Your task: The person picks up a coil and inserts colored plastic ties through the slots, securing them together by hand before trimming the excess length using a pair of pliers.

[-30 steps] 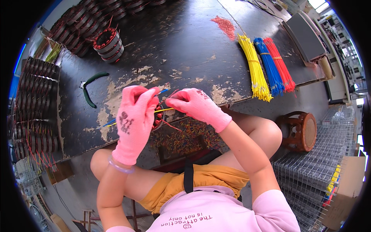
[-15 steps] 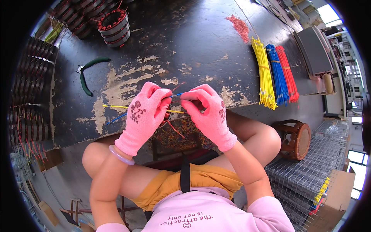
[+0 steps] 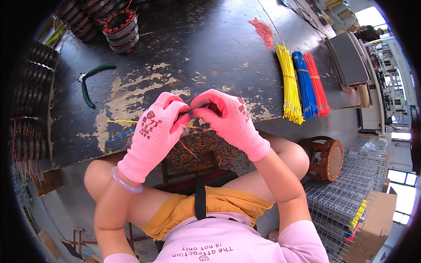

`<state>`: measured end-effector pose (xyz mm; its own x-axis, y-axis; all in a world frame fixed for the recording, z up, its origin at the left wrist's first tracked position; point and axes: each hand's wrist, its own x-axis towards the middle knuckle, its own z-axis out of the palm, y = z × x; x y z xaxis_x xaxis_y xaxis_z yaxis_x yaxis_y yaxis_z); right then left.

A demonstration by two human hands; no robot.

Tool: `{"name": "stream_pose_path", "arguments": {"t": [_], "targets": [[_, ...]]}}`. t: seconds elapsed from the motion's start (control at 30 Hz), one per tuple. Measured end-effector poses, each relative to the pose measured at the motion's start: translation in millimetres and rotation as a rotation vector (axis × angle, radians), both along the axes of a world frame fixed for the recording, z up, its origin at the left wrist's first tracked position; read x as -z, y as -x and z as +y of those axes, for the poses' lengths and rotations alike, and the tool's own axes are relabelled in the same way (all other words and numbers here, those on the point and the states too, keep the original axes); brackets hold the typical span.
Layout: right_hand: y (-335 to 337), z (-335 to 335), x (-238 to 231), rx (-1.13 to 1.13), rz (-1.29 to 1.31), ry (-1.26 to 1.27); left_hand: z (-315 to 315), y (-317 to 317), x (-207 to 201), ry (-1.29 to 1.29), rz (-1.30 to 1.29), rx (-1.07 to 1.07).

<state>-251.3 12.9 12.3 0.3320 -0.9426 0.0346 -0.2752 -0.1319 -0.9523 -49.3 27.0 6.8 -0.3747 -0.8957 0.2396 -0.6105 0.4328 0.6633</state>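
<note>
In pink gloves, my two hands meet fingertip to fingertip above the table's near edge. My left hand [image 3: 152,130] is closed on a blue wire [image 3: 120,136], whose tail sticks out to the left and which shows again at the fingertips. A yellow wire [image 3: 123,121] also passes behind that hand, with its other end showing between the hands. My right hand [image 3: 230,121] is pinched at the blue wire's end; its fingertips are partly hidden. Below the hands, a red wire [image 3: 188,149] slants down. What the wires join is mostly covered by my gloves.
Green-handled pliers [image 3: 90,83] lie open at left. A wound stator [image 3: 121,31] stands at the back left, near several others. Yellow [image 3: 288,83], blue [image 3: 305,85] and red wire bundles [image 3: 316,85] lie at right, before a pile of red scraps [image 3: 262,33]. A wooden stool [image 3: 322,158] stands beside my knee.
My hands have come together, closing the gap where the blue wire showed. The right hand has moved left to the left fingertips. The whole view has shifted slightly.
</note>
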Motion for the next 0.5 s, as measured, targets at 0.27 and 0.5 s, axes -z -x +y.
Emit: {"name": "stream_pose_path", "arguments": {"t": [0.27,0.5], "targets": [[11.4,-14.6,23.9,0.019,-0.213,-0.482,-0.1,11.1,20.7,0.125,0.038,0.033],[14.5,8.7,18.0,-0.015,0.597,0.754,-2.5,5.4,25.9,0.059,0.068,0.036]]}}
